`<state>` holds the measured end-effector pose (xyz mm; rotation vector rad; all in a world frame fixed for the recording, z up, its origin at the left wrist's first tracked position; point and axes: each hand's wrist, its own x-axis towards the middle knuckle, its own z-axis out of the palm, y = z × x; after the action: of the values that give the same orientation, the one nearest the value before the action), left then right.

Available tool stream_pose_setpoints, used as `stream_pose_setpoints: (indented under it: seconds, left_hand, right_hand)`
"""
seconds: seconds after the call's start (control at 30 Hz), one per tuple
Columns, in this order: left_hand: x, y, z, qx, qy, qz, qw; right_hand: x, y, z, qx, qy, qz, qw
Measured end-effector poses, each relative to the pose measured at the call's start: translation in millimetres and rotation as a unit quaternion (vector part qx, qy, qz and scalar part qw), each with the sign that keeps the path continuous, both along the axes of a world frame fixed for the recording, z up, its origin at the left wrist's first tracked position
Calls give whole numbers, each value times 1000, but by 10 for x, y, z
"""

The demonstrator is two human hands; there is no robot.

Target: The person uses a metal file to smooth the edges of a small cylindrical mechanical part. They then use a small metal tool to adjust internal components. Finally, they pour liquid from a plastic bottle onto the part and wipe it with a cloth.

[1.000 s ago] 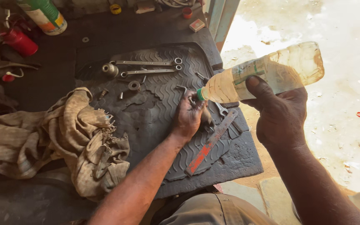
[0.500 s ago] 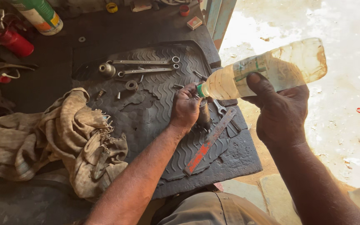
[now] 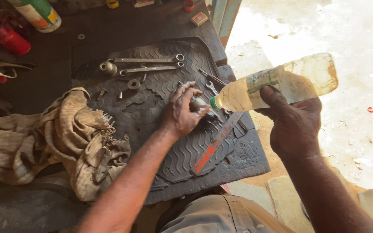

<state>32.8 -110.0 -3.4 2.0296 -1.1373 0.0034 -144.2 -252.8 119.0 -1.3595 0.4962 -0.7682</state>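
Plastic bottle [image 3: 277, 84] tipped neck-down over black rubber mat [image 3: 186, 151], right hand [image 3: 292, 125] wrapped fully around it. Left hand [image 3: 180, 114] curled on small metal part [image 3: 197, 103] under bottle mouth. Wrenches [image 3: 150, 64], rag [image 3: 78, 138] nearby.

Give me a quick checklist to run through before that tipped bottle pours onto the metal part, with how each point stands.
1. Right hand grips the plastic bottle firmly: ok.
2. Bottle neck points down at the metal part: ok.
3. Left hand steadies the part on the rubber mat: ok.
4. Bottle cap off: cannot tell.
5. Liquid left in bottle: ok.
6. Cloth clear of the pour: ok.
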Motion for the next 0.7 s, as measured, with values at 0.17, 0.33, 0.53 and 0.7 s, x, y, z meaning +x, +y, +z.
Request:
stream_pose_setpoints:
  seconds: [0.17, 0.33, 0.53, 0.7]
  left_hand:
    - [22, 113, 68, 64, -204, -156, 964]
    - [-7, -23, 29, 131, -200, -225, 945]
    - [66, -143, -4, 83, -107, -195, 971]
    - [72, -156, -30, 65, -224, -220, 947]
  right_hand:
    - [-32, 8, -52, 19, -11, 4, 1000]
    - [-20, 36, -65, 25, -4, 7, 1000]
    - [-4, 11, -18, 13, -41, 24, 999]
    - [31, 11, 34, -21, -10, 17, 1000]
